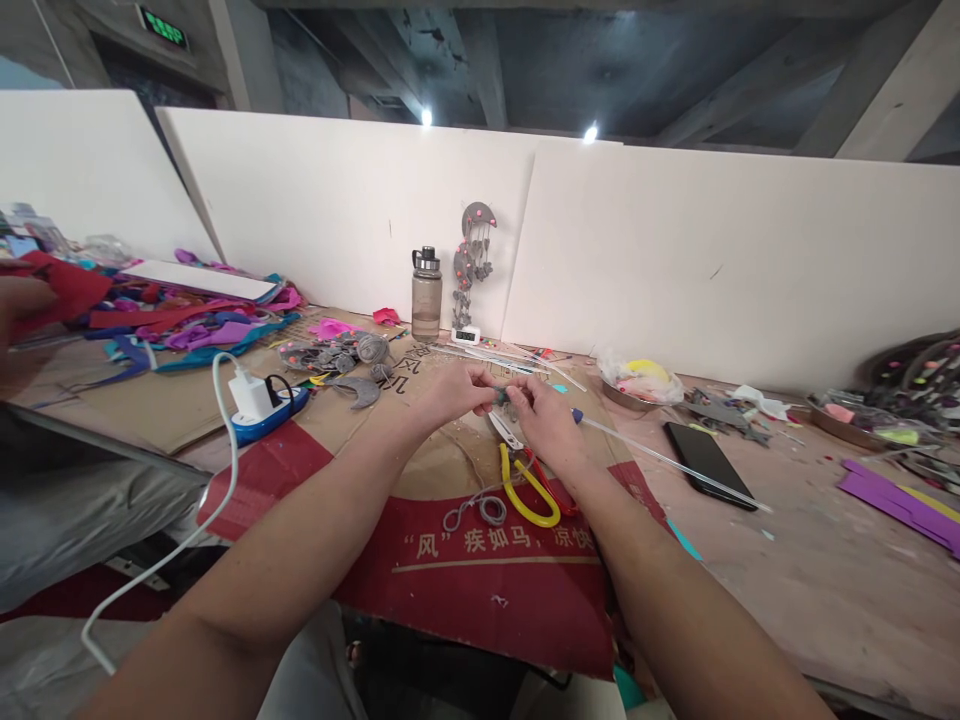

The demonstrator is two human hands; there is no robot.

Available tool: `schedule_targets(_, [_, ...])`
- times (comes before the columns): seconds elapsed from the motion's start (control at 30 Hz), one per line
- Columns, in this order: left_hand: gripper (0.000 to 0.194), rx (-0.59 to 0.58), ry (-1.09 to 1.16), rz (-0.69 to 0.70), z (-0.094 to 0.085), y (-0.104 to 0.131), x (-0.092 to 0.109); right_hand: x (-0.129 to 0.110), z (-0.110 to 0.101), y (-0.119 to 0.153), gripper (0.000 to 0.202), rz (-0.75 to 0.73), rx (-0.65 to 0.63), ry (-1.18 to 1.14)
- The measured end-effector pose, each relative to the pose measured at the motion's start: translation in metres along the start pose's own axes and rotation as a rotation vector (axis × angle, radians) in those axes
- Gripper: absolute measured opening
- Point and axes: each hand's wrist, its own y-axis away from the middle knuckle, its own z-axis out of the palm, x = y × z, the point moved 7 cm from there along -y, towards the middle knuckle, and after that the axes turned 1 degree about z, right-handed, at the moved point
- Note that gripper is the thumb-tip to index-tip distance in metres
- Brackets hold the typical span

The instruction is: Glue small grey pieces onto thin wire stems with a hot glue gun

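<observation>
My left hand and my right hand meet over the cardboard. Their fingertips pinch a small dark grey-green piece between them; it is too small and too covered to name. Just below the fingers lie yellow-handled scissors, and a red-handled tool is partly hidden by my right hand. A loose grey cord curls beside the scissors. A thin clear stick runs from near my right hand across a black phone.
Grey felt pieces and a power strip with a white cable lie left. A bottle and a hanging grey moon ornament stand behind. A bowl sits right. Another person's hand holds red material at far left.
</observation>
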Motion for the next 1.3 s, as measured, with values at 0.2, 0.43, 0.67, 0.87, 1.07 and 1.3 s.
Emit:
schedule_targets(0.2, [0.008,0.015,0.083,-0.040,-0.002,0.003,0.004,0.006,-0.001,0.000,0.016,0.030,0.032,-0.045])
schedule_targets(0.43, [0.005,0.109,0.071,-0.014,-0.008,-0.003,-0.006,0.003,-0.001,0.001,0.014,0.041,0.023,-0.063])
schedule_targets(0.67, [0.007,0.472,0.240,0.016,-0.062,-0.017,-0.035,0.000,0.004,0.001,0.020,0.052,-0.048,-0.134])
schedule_targets(0.87, [0.010,0.783,0.557,0.048,-0.113,-0.008,-0.046,-0.029,-0.002,0.009,0.025,-0.023,-0.217,-0.402])
schedule_targets(1.07, [0.011,0.699,0.811,0.126,-0.109,-0.009,-0.037,-0.073,0.004,0.028,0.036,-0.361,-0.558,-0.346])
schedule_targets(1.3, [0.008,0.600,0.973,0.158,-0.107,-0.011,-0.029,0.000,-0.024,-0.002,0.025,0.138,-0.109,0.316])
